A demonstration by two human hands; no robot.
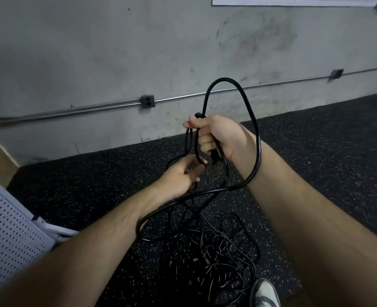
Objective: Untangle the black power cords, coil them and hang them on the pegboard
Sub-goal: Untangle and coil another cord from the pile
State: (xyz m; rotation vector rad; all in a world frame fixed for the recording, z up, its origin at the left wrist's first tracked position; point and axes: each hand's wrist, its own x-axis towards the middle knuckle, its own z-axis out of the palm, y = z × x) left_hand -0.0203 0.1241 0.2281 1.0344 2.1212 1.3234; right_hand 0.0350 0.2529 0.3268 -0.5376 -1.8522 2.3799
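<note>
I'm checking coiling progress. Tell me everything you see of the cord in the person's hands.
The cord is thick, black, smooth, rubbery-looking. The right hand grips it; a loop rises from the fist, sweeps down past the right wrist and crosses to the left forearm. A plug hangs below the fist, prongs down. The left hand pinches a strand beneath. The rest trails into the tangled pile on the floor.

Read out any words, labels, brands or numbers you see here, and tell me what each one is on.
No text can be read in this view.
White sheet on the wall: cut off at the top edge, only ruled lines show.
Black power cord gripped by the right hand: no print legible.
Pegboard: no lettering visible.
</note>
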